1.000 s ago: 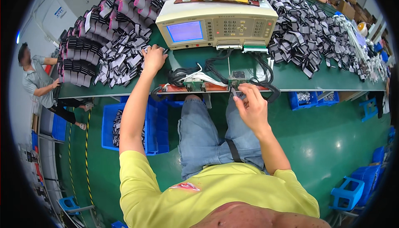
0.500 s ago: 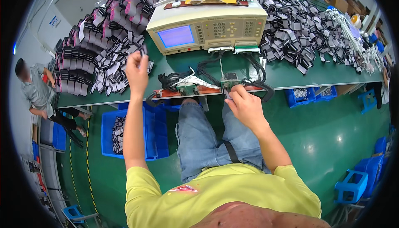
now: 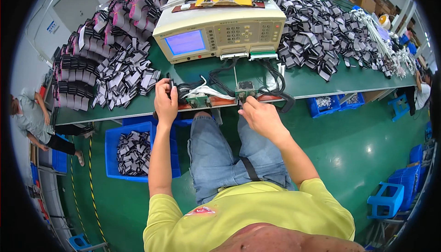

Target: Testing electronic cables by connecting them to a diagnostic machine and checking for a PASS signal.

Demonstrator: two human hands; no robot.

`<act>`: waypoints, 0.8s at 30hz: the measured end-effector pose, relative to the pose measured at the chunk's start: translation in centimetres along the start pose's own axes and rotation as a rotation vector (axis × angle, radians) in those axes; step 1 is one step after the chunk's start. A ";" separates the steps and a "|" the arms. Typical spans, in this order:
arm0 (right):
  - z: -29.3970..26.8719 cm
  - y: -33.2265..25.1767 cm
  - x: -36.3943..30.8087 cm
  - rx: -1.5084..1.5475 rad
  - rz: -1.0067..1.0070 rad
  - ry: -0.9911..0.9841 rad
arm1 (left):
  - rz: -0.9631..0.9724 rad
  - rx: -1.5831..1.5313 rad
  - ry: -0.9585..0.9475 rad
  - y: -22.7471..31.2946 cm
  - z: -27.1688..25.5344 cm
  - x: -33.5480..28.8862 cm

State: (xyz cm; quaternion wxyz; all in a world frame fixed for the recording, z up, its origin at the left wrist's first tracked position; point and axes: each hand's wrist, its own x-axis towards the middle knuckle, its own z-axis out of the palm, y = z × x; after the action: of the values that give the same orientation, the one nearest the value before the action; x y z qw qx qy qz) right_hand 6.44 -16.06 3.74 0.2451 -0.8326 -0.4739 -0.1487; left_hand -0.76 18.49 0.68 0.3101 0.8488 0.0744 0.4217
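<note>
Pinching 1 slim black piece, left hand; right hand curled at boxy green-black fixture, grip unclear.

green table | left: pink-edged ribbon bundles, loose grey-black ribbon pile | mid: boxy beige tester | front edge: red strip, black cables | right: larger grey-black pile, white cable bunch
</note>
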 end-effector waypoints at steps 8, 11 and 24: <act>0.7 0.4 -0.6 -0.067 -0.025 0.105 | 0.049 0.093 0.014 0.5 -0.9 -0.1; 0.2 0.9 -1.3 -0.076 0.019 0.074 | 0.012 0.055 -0.043 0.7 0.4 -0.1; -0.4 -0.3 -0.3 0.060 0.005 0.081 | -0.052 -0.023 -0.020 -0.7 -0.3 -0.8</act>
State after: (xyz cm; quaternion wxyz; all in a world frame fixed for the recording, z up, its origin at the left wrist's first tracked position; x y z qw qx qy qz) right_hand 6.05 -16.33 4.00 0.2895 -0.8193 -0.4656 -0.1674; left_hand -1.44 18.90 -0.18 0.3313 0.8473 0.0885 0.4057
